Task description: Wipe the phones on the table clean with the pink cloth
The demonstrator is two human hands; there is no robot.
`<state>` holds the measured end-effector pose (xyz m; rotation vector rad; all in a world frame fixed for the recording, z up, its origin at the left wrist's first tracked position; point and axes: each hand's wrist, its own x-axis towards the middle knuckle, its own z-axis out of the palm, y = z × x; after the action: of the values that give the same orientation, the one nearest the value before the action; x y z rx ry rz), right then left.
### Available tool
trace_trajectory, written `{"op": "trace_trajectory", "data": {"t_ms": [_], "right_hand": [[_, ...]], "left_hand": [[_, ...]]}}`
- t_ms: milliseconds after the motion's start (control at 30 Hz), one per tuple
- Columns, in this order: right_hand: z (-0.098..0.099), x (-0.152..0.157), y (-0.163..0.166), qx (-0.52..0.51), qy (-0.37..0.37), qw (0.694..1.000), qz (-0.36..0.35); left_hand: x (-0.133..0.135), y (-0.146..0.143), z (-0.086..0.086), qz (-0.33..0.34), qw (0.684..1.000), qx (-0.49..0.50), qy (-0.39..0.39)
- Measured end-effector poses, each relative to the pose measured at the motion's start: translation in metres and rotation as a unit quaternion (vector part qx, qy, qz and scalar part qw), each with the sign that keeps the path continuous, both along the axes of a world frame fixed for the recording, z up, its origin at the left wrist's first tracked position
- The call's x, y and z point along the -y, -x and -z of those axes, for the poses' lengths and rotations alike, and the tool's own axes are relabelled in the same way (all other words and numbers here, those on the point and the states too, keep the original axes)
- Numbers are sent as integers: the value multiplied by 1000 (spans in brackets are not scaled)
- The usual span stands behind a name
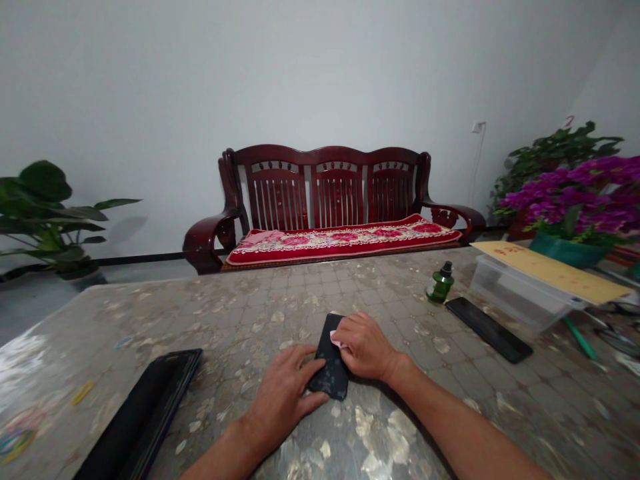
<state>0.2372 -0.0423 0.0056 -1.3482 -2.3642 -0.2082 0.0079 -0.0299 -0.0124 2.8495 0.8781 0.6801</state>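
Note:
A black smartphone (327, 373) lies on the patterned tablecloth in front of me, with pale smears on its lower half. My left hand (285, 387) grips it along the left edge, thumb and fingertips against its lower left side. Over the upper right of the phone, my right hand (363, 343) is closed on a small pink cloth (337, 339), pressed to the screen. Most of the cloth is hidden in the fingers.
On the right are a second black phone (487, 327), a green bottle (440, 285), and a clear plastic box (520, 290) under a yellow envelope (555, 270). A black tablet-like device (145, 407) and rubber bands (83, 392) lie left. Beyond the table stands a wooden bench (333, 180).

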Motion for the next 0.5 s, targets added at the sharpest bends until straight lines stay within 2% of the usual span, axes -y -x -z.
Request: {"op": "trace_trajectory", "data": {"t_ms": [100, 300, 500], "right_hand": [[1, 0, 2, 5, -1, 1000, -15], [5, -5, -3, -11, -15, 998, 61], [4, -1, 0, 1, -4, 1000, -16]], "left_hand": [[-2, 2, 6, 24, 1000, -12, 10], [-1, 4, 6, 33, 998, -36, 33], [0, 5, 5, 32, 998, -37, 41]]}}
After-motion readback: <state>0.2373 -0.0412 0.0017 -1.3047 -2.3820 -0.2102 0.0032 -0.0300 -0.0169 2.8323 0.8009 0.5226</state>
